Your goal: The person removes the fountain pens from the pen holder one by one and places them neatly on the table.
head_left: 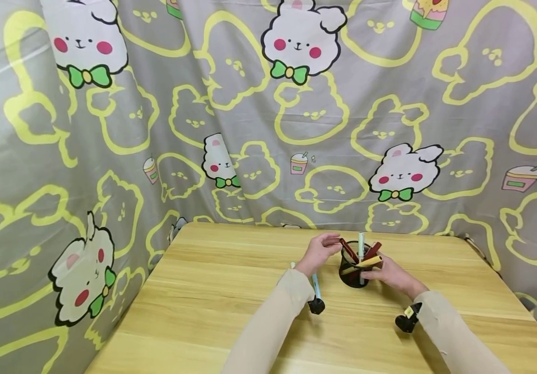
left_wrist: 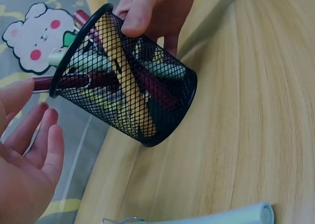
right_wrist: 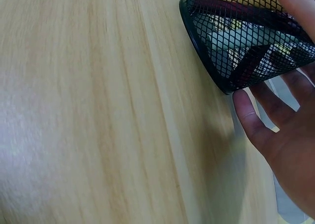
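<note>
A black mesh pen holder stands at the table's far middle, holding several pens. My right hand grips its side, thumb on the mesh in the left wrist view; in the right wrist view, fingers spread around the holder near its base rim. My left hand is at the opposite side, fingers loosely extended. One fingertip meets the end of a dark red pen leaning out of the holder; whether it presses on it is unclear. A pale green pen and a yellow pen stick out too.
A light blue pen lies on the wooden table beside my left forearm, partly hidden by it. Another pale end shows past that wrist. A patterned grey curtain hangs behind and to the left of the table.
</note>
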### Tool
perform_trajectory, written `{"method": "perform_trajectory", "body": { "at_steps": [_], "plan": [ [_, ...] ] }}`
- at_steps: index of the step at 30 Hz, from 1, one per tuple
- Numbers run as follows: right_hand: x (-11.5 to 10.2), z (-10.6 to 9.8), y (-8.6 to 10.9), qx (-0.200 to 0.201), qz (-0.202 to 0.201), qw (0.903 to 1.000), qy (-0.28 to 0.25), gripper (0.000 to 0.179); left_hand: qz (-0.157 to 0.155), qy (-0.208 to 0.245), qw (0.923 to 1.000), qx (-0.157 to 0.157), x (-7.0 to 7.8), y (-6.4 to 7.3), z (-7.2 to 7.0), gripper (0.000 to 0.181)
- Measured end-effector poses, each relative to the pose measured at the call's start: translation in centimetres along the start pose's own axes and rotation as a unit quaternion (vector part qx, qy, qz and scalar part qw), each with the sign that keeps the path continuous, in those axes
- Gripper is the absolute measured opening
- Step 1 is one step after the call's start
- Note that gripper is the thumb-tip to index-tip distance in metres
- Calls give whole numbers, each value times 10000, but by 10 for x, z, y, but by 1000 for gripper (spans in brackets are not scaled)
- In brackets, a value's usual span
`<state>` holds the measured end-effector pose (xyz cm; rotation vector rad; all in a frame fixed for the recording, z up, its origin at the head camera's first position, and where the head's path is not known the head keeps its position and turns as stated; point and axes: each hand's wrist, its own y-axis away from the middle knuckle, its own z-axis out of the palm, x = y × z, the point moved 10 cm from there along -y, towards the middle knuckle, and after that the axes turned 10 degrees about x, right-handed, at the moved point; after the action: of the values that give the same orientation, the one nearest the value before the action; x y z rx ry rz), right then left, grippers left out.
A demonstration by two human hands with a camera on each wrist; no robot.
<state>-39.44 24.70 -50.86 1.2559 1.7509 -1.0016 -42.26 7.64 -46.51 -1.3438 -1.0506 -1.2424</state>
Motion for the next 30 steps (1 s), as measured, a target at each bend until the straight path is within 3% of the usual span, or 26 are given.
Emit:
{"method": "perform_trajectory", "body": {
  "at_steps": [23,30],
  "plan": [
    [-1,2,-1,-37,-81,9997,-214,63,272,-258,9988,322,1,-2,2,23],
    [-4,-1,0,59,-228,9996,-149,58,259,-298,9986,346,10,-1,0,18]
  ]
}}
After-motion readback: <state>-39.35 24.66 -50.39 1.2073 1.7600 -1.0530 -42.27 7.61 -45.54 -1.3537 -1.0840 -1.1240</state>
